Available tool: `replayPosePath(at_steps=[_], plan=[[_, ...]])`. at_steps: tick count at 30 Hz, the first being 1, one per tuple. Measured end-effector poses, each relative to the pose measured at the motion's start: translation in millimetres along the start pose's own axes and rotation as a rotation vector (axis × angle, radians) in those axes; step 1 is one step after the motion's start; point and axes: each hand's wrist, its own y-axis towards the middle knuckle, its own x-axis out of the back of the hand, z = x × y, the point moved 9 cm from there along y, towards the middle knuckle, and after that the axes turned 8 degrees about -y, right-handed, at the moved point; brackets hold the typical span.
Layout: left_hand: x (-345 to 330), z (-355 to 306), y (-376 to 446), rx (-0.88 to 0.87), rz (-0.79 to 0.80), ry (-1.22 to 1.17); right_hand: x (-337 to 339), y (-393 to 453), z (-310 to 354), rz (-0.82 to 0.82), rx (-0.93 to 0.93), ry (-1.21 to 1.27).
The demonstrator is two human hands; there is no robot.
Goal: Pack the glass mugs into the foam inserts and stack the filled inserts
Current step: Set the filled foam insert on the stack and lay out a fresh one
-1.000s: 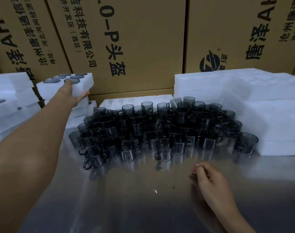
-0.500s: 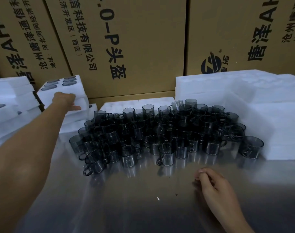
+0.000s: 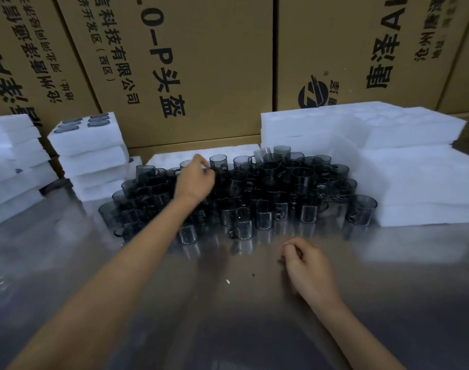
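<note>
The fingers [image 3: 201,162] of the left hand [image 3: 194,180] are shown curled downward over the far left part of the cluster of glass mugs [image 3: 241,193]. They appear to be closing on the rim of one mug, though blur and the dark glass prevent a firm reading of whether anything is actually pinched. The nearest mugs are located directly beneath and just beyond these fingertips, standing upright with mouths facing up, so that a downward reach along each mug's vertical axis is judged sufficient for a pick.

The right hand [image 3: 308,268] is seen resting on the metal table [image 3: 228,316], near and to the right, its fingers loosely curled and holding nothing. It is set apart from the near edge of the cluster, so the left hand is the closer one to the mugs.

Just beyond the cluster, a flat foam insert [image 3: 172,160] is laid on the table, its pockets only faintly visible. At far left, a stack of filled inserts [image 3: 89,153] is seen, with dark mug mouths showing in the top layer. More foam stacks [image 3: 11,166] stand at the left edge. To the right, a tall pile of empty foam [image 3: 388,156] is placed touching the mugs. Printed cardboard cartons [image 3: 201,62] form the backdrop.
</note>
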Motion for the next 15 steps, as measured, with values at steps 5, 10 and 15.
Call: replayPosePath(at_steps=[5, 10, 15], plan=[[-48, -51, -71, -0.317, -0.133, 0.255, 3, -1, 4, 0.004, 0.007, -0.014], [-55, -48, -76, -0.304, -0.097, 0.353, 10, -2, 1, -0.03, -0.025, 0.045], [-52, -40, -78, -0.279, -0.046, 0.284, 9, -2, 3, -0.019, -0.006, 0.024]])
